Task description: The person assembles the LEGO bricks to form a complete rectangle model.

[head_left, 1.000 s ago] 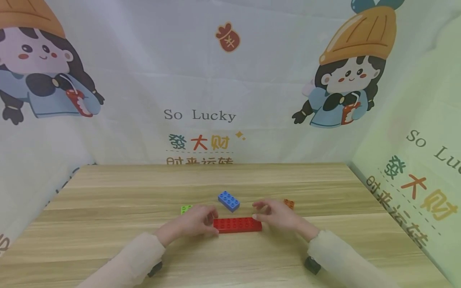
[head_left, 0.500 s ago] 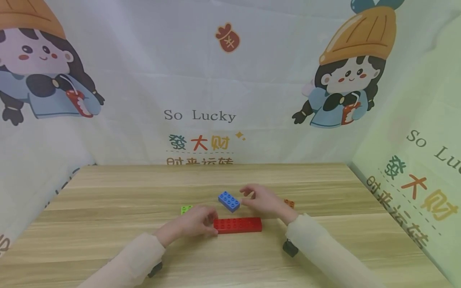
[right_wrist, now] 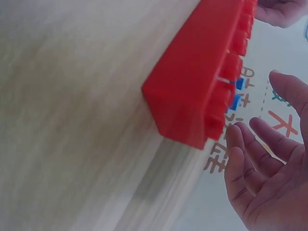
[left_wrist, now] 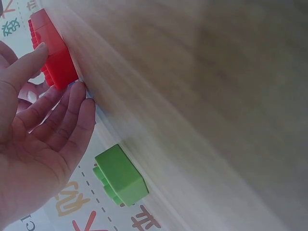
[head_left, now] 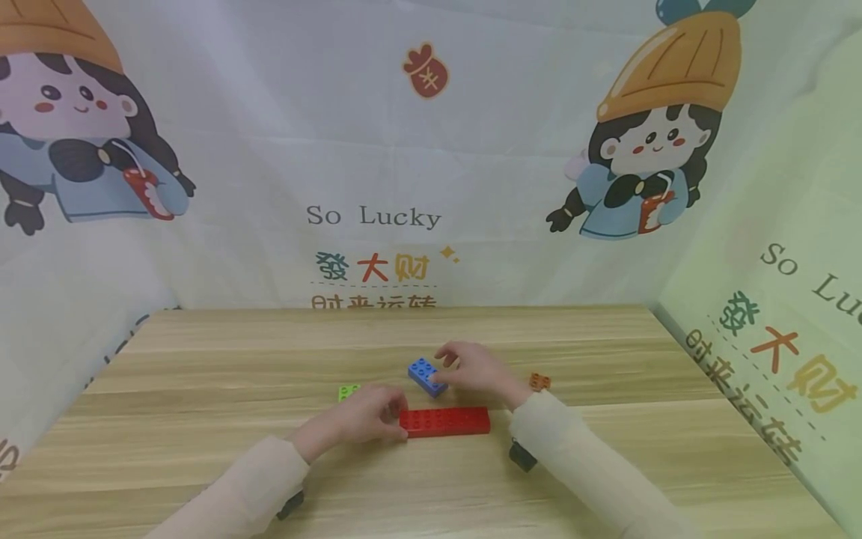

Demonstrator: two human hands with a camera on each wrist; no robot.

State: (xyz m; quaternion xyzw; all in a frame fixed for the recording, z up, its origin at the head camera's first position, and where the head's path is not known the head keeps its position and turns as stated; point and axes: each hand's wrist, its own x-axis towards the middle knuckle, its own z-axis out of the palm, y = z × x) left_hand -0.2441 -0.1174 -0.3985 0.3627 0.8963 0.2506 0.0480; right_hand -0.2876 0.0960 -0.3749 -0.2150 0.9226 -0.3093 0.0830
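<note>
A long red toy building brick [head_left: 444, 421] lies studs up across the wooden table. My left hand [head_left: 367, 412] holds its left end; in the left wrist view the thumb [left_wrist: 30, 65] lies along one side of the red brick [left_wrist: 57, 53], with fingers at its end. Behind it lies a blue brick [head_left: 420, 370], set at an angle. My right hand [head_left: 481, 370] is over the blue brick's right end, its thumb overlapping it in the head view. In the right wrist view, that hand [right_wrist: 274, 168] has thumb and fingers apart; the red brick hides most of the blue one.
A green brick [head_left: 348, 391] lies behind my left hand, partly covered by it, and shows whole in the left wrist view. An orange brick [head_left: 539, 382] is right of my right hand. Printed cloth [head_left: 539, 262] hangs along the wooden table's [head_left: 269, 337] back and sides.
My right hand has left the red brick's right end and moved back and left to the blue brick. The left hand stays at the red brick, and the bricks have not visibly moved.
</note>
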